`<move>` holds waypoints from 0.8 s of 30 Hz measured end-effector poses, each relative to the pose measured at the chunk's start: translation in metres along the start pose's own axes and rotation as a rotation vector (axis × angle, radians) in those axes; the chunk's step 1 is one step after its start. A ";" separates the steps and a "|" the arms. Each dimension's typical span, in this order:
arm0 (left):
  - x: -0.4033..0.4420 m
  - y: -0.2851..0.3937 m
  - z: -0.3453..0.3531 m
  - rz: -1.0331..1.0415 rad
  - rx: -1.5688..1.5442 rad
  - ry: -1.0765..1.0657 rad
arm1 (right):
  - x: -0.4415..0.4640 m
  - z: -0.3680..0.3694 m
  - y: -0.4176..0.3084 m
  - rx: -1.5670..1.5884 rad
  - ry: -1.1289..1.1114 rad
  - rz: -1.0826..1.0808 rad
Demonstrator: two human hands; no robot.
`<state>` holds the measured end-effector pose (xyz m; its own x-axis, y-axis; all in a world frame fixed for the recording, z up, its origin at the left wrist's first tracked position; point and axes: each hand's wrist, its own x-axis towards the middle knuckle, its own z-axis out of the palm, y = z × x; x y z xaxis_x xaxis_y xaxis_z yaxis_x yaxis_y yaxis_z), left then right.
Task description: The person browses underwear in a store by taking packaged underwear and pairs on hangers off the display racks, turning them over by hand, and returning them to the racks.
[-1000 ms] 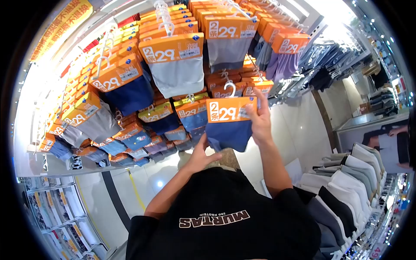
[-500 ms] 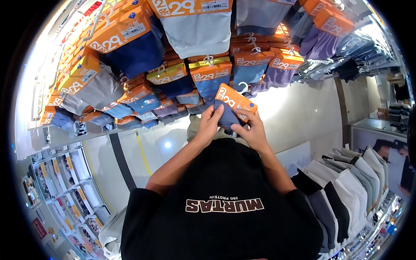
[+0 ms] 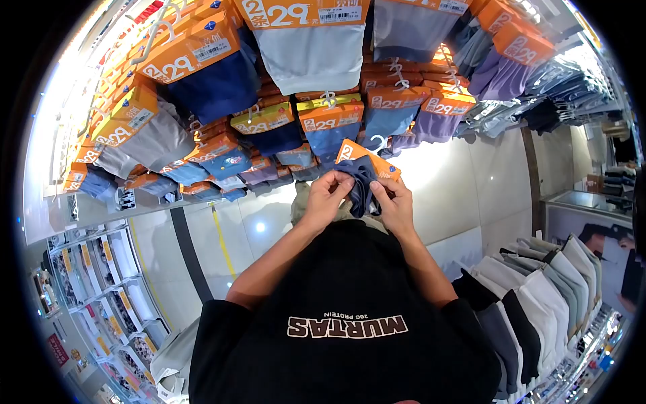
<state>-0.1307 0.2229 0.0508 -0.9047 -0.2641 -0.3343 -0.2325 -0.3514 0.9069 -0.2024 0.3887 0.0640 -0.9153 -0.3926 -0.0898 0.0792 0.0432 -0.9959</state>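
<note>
A dark blue folded garment (image 3: 361, 178) is held in front of my chest, its cloth bunched and turned up. Its orange card (image 3: 350, 151), with a white hook on top, shows behind the cloth, tilted down to the right. My left hand (image 3: 328, 195) pinches the cloth on the left side between thumb and fingers. On the right, my right hand (image 3: 394, 205) grips the cloth and the lower right part of the card, thumb in front.
Rows of orange-carded garments (image 3: 313, 57) hang on a rack ahead. Light and dark clothes (image 3: 538, 296) hang at the lower right. White shelves (image 3: 111, 303) with packaged goods stand at the left. A pale tiled floor (image 3: 464, 175) lies beyond my hands.
The garment has come down from upright display and tilted. My right hand has moved lower, and both hands now have the cloth bunched and folded up over the card.
</note>
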 end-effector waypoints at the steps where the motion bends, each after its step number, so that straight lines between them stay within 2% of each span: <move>1: -0.001 0.002 0.002 0.022 0.011 -0.007 | 0.000 0.000 0.003 0.022 0.020 0.015; 7: -0.008 0.011 0.012 0.057 0.072 -0.069 | 0.001 -0.008 0.019 0.176 0.060 0.157; 8: -0.007 0.004 0.008 0.008 0.152 -0.069 | 0.001 -0.010 0.021 0.190 0.052 0.155; 11: -0.005 0.003 0.005 -0.115 0.110 -0.081 | 0.000 -0.009 0.023 0.184 0.081 0.138; 14: -0.005 -0.003 0.005 -0.067 0.098 0.012 | 0.000 -0.008 0.031 0.240 0.079 0.146; 17: -0.004 -0.006 0.006 -0.032 -0.059 0.105 | -0.001 -0.006 0.025 0.269 0.069 0.139; 20: -0.004 -0.008 0.005 -0.032 -0.172 0.124 | -0.002 -0.003 0.012 0.171 0.081 0.075; 24: -0.006 -0.002 0.005 -0.142 -0.366 0.118 | -0.003 -0.004 0.012 0.050 0.106 0.032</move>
<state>-0.1263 0.2295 0.0526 -0.8204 -0.2839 -0.4964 -0.1904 -0.6830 0.7052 -0.2008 0.3944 0.0520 -0.9483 -0.2928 -0.1224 0.1259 0.0067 -0.9920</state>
